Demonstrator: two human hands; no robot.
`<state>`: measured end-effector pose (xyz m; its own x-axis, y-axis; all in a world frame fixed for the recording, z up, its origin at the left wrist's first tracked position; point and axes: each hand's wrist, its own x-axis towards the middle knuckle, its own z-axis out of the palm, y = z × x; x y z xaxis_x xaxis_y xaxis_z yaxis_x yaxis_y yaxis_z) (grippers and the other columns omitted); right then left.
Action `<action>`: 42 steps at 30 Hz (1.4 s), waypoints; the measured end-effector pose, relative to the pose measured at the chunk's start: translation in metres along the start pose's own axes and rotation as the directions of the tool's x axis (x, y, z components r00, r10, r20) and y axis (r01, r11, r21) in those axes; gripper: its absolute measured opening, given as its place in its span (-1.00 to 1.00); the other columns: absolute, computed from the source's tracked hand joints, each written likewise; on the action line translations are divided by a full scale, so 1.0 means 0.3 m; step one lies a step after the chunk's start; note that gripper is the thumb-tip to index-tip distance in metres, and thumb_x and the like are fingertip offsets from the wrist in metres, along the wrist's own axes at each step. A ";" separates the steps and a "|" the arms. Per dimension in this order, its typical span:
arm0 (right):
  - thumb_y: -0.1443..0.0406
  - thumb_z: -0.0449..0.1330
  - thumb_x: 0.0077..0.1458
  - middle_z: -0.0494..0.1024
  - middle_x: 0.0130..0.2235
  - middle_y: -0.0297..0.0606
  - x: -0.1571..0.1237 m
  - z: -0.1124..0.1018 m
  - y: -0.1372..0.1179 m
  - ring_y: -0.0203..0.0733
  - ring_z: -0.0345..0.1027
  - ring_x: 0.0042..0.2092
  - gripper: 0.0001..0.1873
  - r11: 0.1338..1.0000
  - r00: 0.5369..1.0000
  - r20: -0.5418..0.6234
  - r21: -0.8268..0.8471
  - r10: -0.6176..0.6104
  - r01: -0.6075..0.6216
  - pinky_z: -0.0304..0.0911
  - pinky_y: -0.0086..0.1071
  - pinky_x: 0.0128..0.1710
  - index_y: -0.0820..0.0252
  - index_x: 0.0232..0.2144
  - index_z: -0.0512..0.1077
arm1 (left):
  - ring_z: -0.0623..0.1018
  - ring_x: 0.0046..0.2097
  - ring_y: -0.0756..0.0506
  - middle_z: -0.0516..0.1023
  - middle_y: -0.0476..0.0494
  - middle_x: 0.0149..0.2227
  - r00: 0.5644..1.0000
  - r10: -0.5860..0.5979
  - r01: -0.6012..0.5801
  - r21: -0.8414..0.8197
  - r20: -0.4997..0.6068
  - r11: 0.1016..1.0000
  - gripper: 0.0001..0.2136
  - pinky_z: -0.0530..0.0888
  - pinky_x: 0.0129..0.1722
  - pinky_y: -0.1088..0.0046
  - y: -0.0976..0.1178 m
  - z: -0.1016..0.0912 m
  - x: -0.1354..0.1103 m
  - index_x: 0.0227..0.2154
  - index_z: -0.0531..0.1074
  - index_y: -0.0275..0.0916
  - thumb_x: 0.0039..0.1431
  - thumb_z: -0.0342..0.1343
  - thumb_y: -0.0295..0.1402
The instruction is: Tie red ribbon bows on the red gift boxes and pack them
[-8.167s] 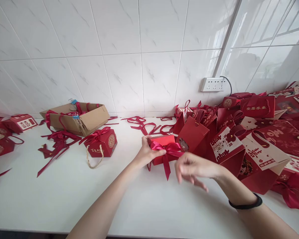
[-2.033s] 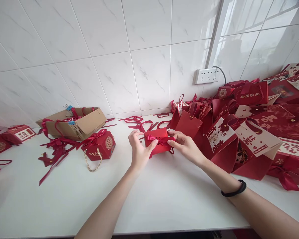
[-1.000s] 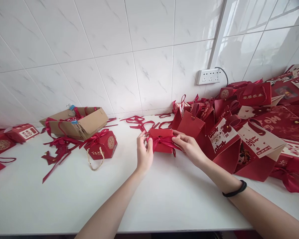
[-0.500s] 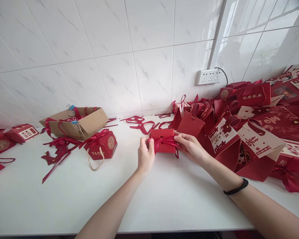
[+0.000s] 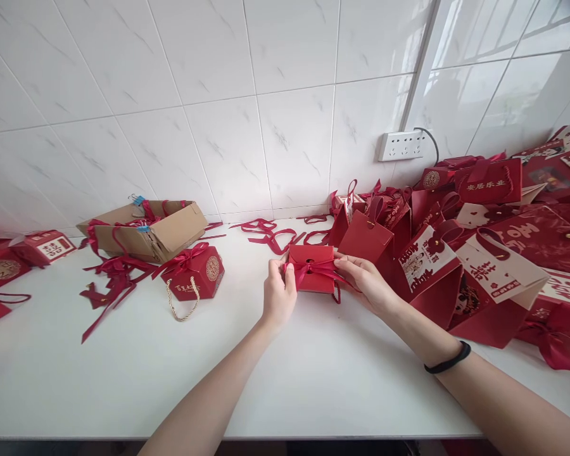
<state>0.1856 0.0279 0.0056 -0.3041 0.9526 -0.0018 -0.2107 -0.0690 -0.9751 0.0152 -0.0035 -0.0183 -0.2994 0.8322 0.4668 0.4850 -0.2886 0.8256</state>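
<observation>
A small red gift box [image 5: 320, 254] rests on the white table between my hands. Across its front runs a dark red ribbon [image 5: 313, 268], gathered into a knot or bow near the middle. My left hand [image 5: 280, 288] is closed at the box's left side, its thumb pressing the ribbon there. On the right side, my right hand [image 5: 365, 278] pinches the ribbon between thumb and fingers. A short red cord loop shows under the box's lower right edge.
Left of the hands stands a red box with gold rope handle [image 5: 197, 278]. Behind it a cardboard tray [image 5: 171, 234] holds ribbons. Loose ribbons [image 5: 270, 237] lie by the wall. Many red gift boxes [image 5: 479, 285] crowd the right side. A power strip [image 5: 401, 147] hangs on the tiled wall.
The ribbon across the box looks drawn flatter and narrower at the knot. Both hands stay in almost the same place; the camera view has shifted slightly.
</observation>
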 end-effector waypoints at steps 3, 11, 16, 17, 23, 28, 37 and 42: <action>-0.02 0.26 -0.14 0.37 0.11 -0.11 -0.001 0.003 0.004 0.00 0.42 -0.08 -0.58 0.989 0.996 -0.019 -0.127 -0.085 0.082 0.39 -0.24 -0.19 0.17 -0.61 0.27 | 0.29 -0.61 0.07 0.53 -0.21 -0.14 0.996 0.079 -0.080 0.028 0.026 0.996 -0.84 0.24 -0.59 0.53 -0.020 -0.008 0.007 -0.48 0.06 -0.15 0.21 -0.14 -0.32; -0.01 0.35 -0.22 0.17 0.18 0.08 -0.008 -0.010 0.039 0.09 0.10 0.22 -0.03 0.765 0.915 0.117 -0.513 -0.387 0.389 0.18 -0.03 0.13 0.18 0.13 -0.01 | 0.58 -0.29 -0.06 0.49 -0.31 -0.03 0.984 0.128 -0.127 -0.021 0.127 0.992 -0.93 0.43 -0.41 0.46 -0.021 -0.012 0.002 -0.27 0.13 -0.14 0.23 -0.10 -0.32; 0.17 0.35 -0.19 -0.15 0.30 0.11 0.004 -0.047 0.041 0.16 -0.08 0.29 0.20 0.547 0.874 0.324 -0.685 -0.363 0.481 0.04 0.04 0.20 0.15 0.27 -0.36 | 0.48 0.05 -0.13 0.38 -0.32 0.08 0.988 0.066 -0.051 -0.113 0.139 0.992 -0.75 0.48 -0.17 0.35 -0.027 -0.008 0.012 -0.06 0.12 -0.15 0.22 -0.06 -0.30; 0.18 0.34 -0.17 -0.13 0.30 0.10 0.005 -0.051 0.038 0.15 -0.06 0.28 0.18 0.540 0.876 0.326 -0.693 -0.354 0.477 0.05 0.04 0.20 0.13 0.28 -0.37 | 0.46 0.06 -0.12 0.38 -0.30 0.06 0.990 0.042 -0.026 -0.122 0.131 0.992 -0.77 0.48 -0.15 0.35 -0.024 -0.009 0.015 -0.08 0.16 -0.16 0.22 -0.05 -0.29; 0.11 0.32 -0.15 -0.09 0.28 0.13 0.005 -0.042 0.039 0.19 -0.08 0.29 0.17 0.504 0.899 0.266 -0.755 -0.349 0.419 0.02 0.08 0.20 0.19 0.28 -0.35 | 0.44 -0.09 -0.12 0.38 -0.16 -0.21 0.997 -0.075 0.076 -0.075 0.008 0.994 -0.84 0.43 -0.15 0.33 0.019 -0.011 0.011 -0.42 0.34 -0.21 0.12 0.05 -0.23; 0.16 0.31 -0.16 -0.09 0.27 0.15 0.005 -0.034 0.056 0.20 -0.11 0.29 0.17 0.459 0.880 0.287 -0.768 -0.379 0.448 0.02 0.08 0.20 0.23 0.28 -0.37 | 0.41 -0.13 -0.10 0.36 -0.12 -0.23 0.998 -0.056 0.057 -0.041 0.020 0.998 -0.80 0.41 -0.14 0.33 0.031 -0.001 0.002 -0.37 0.34 -0.22 0.01 0.18 -0.24; 0.20 0.32 -0.18 0.10 0.14 0.16 -0.004 -0.011 0.067 0.20 0.11 0.17 0.11 0.438 0.860 0.250 -0.777 -0.445 0.453 0.17 0.11 0.10 0.23 0.26 -0.26 | 0.44 -0.20 -0.07 0.40 -0.09 -0.30 0.945 0.324 -0.319 0.095 -0.048 0.943 -0.96 0.42 -0.21 0.39 0.030 -0.005 -0.008 -0.43 0.38 -0.19 0.11 0.11 -0.39; 0.21 0.32 -0.15 0.16 0.12 0.07 -0.029 0.015 0.071 0.15 0.12 0.16 0.05 0.417 0.763 0.263 -0.711 -0.590 0.567 0.24 0.07 0.05 0.12 0.24 -0.24 | 0.46 -0.28 -0.03 0.54 -0.03 -0.32 0.673 0.736 -0.677 0.341 -0.072 0.652 -0.90 0.34 -0.21 0.38 0.052 -0.019 -0.019 -0.40 0.37 -0.19 0.12 0.08 -0.53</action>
<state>0.1795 0.0167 -0.0140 -0.3522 0.6902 0.6322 0.4004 0.7216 -0.5648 0.0199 -0.0156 -0.0063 0.0965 0.3133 0.9447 0.7993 -0.5900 0.1140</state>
